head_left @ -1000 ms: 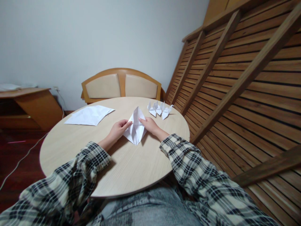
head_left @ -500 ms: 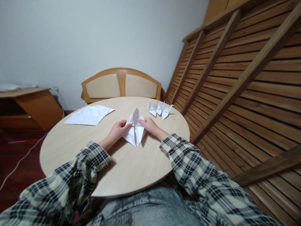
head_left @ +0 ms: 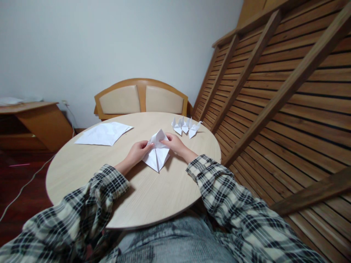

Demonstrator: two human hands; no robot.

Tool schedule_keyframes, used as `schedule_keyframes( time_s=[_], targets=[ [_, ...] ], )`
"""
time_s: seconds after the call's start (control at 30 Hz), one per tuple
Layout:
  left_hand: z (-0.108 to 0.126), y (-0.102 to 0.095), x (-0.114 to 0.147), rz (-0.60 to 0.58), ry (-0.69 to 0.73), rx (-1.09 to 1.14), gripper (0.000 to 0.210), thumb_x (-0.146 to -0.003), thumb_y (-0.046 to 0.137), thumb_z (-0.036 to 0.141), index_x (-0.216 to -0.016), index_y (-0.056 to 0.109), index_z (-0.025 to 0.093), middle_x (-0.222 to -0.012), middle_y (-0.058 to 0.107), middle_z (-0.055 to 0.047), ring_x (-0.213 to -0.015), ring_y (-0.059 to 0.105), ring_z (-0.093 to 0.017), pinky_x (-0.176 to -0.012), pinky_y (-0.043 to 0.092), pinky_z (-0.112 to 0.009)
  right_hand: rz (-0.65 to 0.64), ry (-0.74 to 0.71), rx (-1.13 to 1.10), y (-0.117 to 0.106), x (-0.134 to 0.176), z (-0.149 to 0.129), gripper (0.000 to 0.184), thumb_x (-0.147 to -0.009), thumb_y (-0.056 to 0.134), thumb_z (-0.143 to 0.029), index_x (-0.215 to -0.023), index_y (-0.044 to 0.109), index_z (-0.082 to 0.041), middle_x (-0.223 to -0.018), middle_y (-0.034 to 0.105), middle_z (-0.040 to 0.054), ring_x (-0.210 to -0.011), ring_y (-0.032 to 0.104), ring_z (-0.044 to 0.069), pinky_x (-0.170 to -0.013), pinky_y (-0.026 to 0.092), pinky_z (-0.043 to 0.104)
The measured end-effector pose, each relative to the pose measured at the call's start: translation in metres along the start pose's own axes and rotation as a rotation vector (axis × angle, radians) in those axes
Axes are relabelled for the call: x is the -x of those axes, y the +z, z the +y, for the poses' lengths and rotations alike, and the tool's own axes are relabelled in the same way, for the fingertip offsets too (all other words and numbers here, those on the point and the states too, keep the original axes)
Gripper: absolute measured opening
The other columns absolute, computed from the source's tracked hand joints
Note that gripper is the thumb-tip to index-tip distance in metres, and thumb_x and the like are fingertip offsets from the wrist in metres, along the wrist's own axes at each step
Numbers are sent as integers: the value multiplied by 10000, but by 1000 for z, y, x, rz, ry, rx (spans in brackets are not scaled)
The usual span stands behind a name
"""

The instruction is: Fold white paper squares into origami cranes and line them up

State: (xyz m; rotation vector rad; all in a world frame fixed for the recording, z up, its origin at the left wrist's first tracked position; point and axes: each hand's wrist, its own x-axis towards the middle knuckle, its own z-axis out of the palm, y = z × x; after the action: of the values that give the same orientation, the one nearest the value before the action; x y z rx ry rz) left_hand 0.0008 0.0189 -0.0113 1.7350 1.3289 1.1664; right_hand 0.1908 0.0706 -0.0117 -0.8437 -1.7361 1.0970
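Note:
A partly folded sheet of white paper (head_left: 157,157) is held between my two hands over the middle of the round table. My left hand (head_left: 139,151) pinches its left side, thumb on top. On the opposite side my right hand (head_left: 175,143) grips the paper with the thumb pressed on its upper face. One flap stands up at the far end, and the near end comes to a point with a crease down its middle. The fingers beneath the paper are hidden.
Several white paper cranes (head_left: 186,127) stand at the table's back right. White paper sheets (head_left: 104,133) lie at the back left of the table (head_left: 153,204). Behind it is a padded headboard (head_left: 141,96); wooden slats (head_left: 274,109) lean along the right.
The raised flap at the far end has tipped lower and changed shape. Both hands keep their hold, with the right fingers shifted slightly up and left.

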Motion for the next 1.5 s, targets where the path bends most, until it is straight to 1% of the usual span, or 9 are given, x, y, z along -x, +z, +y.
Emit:
schedule_keyframes(
  time_s=[0.17,0.33,0.5,0.67,0.87,0.97,1.07,1.17,1.5],
  targets=[
    [-3,1,1,-98,-3,-2,352,-755,654,494,-706,683,146,-575,555,-26,-495,417,-128,-452,246,-266,20,-67,-4,0,3,-5,306,-741,660,-206,-1045,641,-175,-992,656,47,-833,581,165,-718,462,281],
    [-4,2,2,-189,-20,11,356,-741,661,495,-700,681,143,-565,550,-29,-489,420,-127,-451,254,-265,49,-51,19,1,2,-4,96,-725,614,-203,-814,616,-167,-804,611,11,-720,537,145,-648,424,262],
    [-5,1,1,-198,-24,19,350,-736,669,489,-705,689,141,-574,559,-33,-493,425,-130,-455,264,-271,62,-27,9,2,2,-6,89,-770,582,-261,-798,580,-177,-766,578,3,-676,500,136,-614,398,258],
    [-5,1,1,-195,-16,9,349,-740,665,492,-686,675,147,-568,544,-30,-497,413,-127,-457,257,-275,114,-66,52,0,0,-2,268,-858,526,-409,-696,507,-196,-685,484,-9,-641,445,135,-582,364,260],
    [-3,0,2,-231,-27,-54,384,-768,615,505,-749,667,126,-603,549,-28,-519,430,-126,-472,279,-267,191,-75,-26,-1,-2,1,461,-863,491,-636,-698,476,-205,-666,463,-8,-636,415,135,-559,363,254],
    [-2,0,2,-241,-30,-87,396,-786,591,504,-777,666,115,-618,552,-26,-529,436,-124,-484,286,-264,135,-64,-93,1,0,-1,519,-836,503,-701,-677,451,-210,-629,421,-22,-585,376,122,-514,324,252],
    [-2,0,2,-238,-23,-101,408,-794,577,508,-792,663,108,-630,556,-30,-534,439,-123,-488,289,-265,66,-69,-68,2,2,-2,475,-781,628,-635,-664,469,-203,-633,419,-30,-569,371,110,-506,302,253],
    [-3,1,2,-243,-23,-92,417,-791,577,510,-815,667,103,-650,571,-40,-544,454,-129,-492,300,-269,83,-85,-6,2,1,-1,395,-728,705,-524,-657,498,-196,-652,442,-30,-582,389,108,-514,301,253],
    [-3,1,1,-238,13,-69,383,-782,615,487,-811,691,113,-648,586,-47,-543,458,-136,-486,298,-274,160,-132,72,-2,0,0,404,-840,564,-507,-603,425,-210,-606,375,-34,-583,360,120,-539,308,270]
  ],
)
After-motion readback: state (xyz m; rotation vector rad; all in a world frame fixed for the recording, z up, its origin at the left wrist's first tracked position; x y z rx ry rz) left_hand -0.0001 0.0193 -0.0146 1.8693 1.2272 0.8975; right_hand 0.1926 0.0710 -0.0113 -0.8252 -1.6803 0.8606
